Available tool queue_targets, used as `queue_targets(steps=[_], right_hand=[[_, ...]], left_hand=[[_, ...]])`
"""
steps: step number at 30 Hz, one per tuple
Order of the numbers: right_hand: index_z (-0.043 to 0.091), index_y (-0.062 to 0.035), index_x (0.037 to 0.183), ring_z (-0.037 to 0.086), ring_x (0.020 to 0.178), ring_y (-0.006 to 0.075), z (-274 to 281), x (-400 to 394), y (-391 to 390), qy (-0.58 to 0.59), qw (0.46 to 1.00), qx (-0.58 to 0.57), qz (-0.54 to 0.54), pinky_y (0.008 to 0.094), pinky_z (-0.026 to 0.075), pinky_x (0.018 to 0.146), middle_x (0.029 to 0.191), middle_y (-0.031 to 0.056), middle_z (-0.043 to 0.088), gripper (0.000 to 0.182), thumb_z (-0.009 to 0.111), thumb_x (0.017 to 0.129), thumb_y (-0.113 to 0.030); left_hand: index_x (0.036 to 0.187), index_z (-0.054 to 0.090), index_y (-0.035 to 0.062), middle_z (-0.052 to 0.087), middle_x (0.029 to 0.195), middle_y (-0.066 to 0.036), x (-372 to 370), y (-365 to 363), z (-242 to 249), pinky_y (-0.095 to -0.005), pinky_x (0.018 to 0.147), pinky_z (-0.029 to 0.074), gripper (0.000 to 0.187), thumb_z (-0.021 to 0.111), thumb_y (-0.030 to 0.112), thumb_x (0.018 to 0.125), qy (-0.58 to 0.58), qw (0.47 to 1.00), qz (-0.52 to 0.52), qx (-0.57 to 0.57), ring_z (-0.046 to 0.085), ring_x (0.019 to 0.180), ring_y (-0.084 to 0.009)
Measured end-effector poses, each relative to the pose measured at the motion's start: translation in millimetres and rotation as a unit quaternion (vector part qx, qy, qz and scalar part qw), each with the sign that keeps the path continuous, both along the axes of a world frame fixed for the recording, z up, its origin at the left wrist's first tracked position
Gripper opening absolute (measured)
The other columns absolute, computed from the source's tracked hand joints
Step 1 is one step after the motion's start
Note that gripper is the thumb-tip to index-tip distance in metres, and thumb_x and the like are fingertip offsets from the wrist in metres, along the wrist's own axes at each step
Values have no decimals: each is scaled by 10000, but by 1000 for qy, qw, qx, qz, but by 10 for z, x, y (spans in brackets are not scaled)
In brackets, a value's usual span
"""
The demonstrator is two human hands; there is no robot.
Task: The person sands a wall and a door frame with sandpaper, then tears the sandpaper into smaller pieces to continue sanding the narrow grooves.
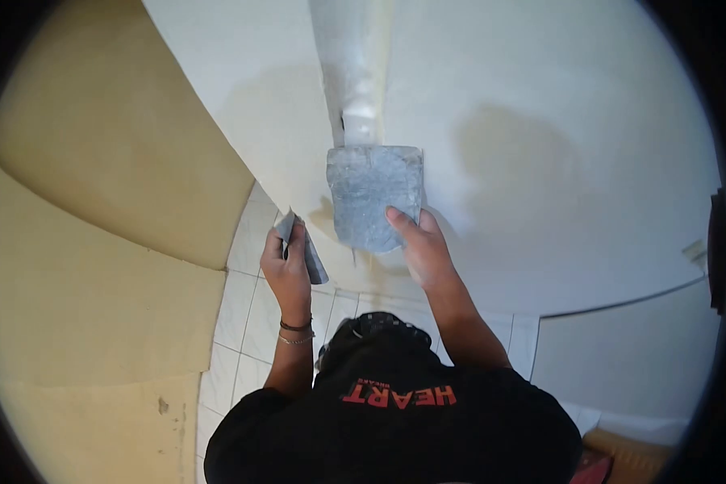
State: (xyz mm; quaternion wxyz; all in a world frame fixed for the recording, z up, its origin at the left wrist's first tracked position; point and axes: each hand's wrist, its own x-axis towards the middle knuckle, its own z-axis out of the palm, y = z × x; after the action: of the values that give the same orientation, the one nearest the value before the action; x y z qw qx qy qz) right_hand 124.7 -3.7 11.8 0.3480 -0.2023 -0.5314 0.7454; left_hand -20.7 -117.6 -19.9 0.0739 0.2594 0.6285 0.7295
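Observation:
My right hand [429, 252] grips the lower right corner of a worn, dusty grey sheet of sandpaper [375, 194], thumb on the front and fingers hidden behind. The sheet is roughly square, with a creased surface and one rounded lower edge. To its left, my left hand [286, 258] pinches a smaller folded piece of grey sandpaper [315, 264], whose ends stick out above and below the fingers. A gap separates the two pieces. Dark and light bracelets circle the left wrist.
Ahead, a white wall [524, 218] meets a narrow recessed corner strip [363, 89]. A projecting white wall edge [242, 105] stands close by my left hand, with a tan wall [97, 242] beyond. White floor tiles [254, 323] lie below. A dark object [715, 250] sits at far right.

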Motion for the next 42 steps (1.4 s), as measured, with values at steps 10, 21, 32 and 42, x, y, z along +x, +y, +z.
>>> queue_targets(steps=[10, 21, 32, 42], right_hand=[[568, 51, 1165, 556, 965, 119, -488, 373, -428, -95, 992, -2, -81, 285, 419, 884, 1054, 77, 632, 439, 570, 936, -324], [531, 16, 1212, 539, 1035, 137, -434, 223, -658, -43, 988, 146, -24, 306, 419, 910, 1148, 62, 590, 350, 543, 951, -217], [651, 3, 1040, 578, 737, 204, -392, 51, -602, -100, 916, 318, -225, 313, 462, 667, 830, 99, 579, 218, 612, 883, -144], [645, -140, 1181, 536, 529, 203, 616, -91, -598, -119, 690, 562, -440, 306, 455, 475, 675, 32, 484, 520, 631, 676, -14]], left_hand=[[1085, 633, -36, 633, 1085, -104, 169, -158, 143, -280, 883, 444, 274, 573, 184, 934, 41, 937, -348, 5, 588, 999, -162], [994, 641, -22, 642, 941, -63, 205, -329, 101, -257, 744, 449, 356, 565, 322, 943, -64, 919, -387, -39, 564, 813, -117], [1011, 651, -37, 638, 883, -49, 53, -279, -22, -241, 734, 442, 344, 582, 292, 938, -43, 965, -258, -30, 555, 786, -108], [1010, 641, -62, 659, 883, -85, 77, -116, 273, -247, 750, 455, 332, 584, 256, 937, 67, 975, -208, 32, 576, 814, -121]])
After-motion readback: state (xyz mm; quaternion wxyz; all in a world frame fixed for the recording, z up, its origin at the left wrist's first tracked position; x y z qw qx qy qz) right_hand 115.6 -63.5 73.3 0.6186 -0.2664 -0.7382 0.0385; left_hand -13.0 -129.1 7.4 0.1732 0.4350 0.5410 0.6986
